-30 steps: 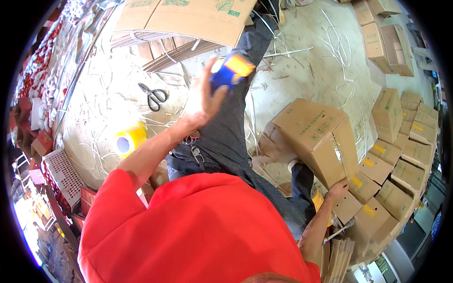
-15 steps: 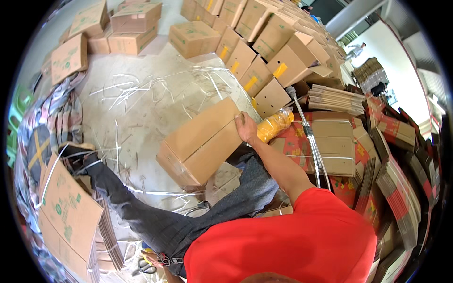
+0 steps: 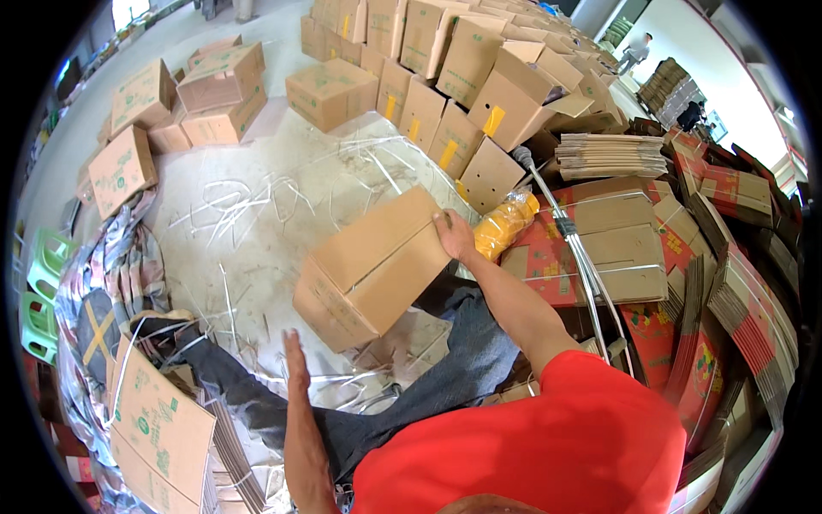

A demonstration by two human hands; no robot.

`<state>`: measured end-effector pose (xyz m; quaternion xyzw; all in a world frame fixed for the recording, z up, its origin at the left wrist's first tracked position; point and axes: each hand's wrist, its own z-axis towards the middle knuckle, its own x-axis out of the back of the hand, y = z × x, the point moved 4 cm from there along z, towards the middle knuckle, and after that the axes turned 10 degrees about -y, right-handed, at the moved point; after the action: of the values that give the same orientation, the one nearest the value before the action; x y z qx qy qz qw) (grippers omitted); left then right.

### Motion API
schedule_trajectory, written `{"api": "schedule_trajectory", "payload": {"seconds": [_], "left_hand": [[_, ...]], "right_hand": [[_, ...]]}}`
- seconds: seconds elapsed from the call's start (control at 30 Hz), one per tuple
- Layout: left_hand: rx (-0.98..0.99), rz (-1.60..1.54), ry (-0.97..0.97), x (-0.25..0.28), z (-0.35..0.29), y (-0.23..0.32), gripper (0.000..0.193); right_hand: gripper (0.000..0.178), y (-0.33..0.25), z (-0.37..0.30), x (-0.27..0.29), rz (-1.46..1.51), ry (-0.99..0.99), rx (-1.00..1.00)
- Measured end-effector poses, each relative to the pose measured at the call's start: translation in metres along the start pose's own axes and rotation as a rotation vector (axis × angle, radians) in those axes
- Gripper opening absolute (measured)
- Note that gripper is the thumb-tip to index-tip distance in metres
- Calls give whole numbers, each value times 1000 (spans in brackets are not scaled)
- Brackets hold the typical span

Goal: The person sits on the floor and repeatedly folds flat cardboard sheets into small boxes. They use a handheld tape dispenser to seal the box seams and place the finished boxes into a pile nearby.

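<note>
Carton [image 3: 368,257]: is slanting across mid-frame.
Right hand [image 3: 454,236]: is gripping its right edge.
Left hand [image 3: 296,364]: is hovering empty, fingers straight, lower left.
Yellow bundle [image 3: 505,227]: is lying just beside the right hand.
Stacked boxes [image 3: 467,64]: are crowding upper centre.

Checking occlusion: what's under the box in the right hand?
Floor and a trouser leg show beside the box; whatever is directly beneath it is covered.

Red short-sleeved shirt [image 3: 514,445], dark grey jeans [image 3: 467,334]
</note>
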<state>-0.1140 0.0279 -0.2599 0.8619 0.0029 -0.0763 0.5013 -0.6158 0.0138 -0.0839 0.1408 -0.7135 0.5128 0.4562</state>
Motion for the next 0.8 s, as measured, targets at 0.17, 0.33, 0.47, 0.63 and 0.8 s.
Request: {"api": "schedule_trajectory", "payload": {"seconds": [0.17, 0.33, 0.47, 0.63, 0.8], "left_hand": [[92, -151, -200, -52, -7, -23, 73], [-218, -327, -195, -29, -80, 107, 51], [-429, -96, -126, -25, -142, 244, 43], [-393, 328, -355, -38, -152, 310, 51], [-456, 371, -216, -62, -48, 405, 40]], "right_hand": [[55, 11, 16, 8, -17, -39, 33], [46, 8, 32, -9, 694, -389, -79], [47, 11, 36, -35, 552, -709, -175], [53, 3, 50, -8, 81, -347, 248], [51, 12, 54, 19, 165, -139, 60]]}}
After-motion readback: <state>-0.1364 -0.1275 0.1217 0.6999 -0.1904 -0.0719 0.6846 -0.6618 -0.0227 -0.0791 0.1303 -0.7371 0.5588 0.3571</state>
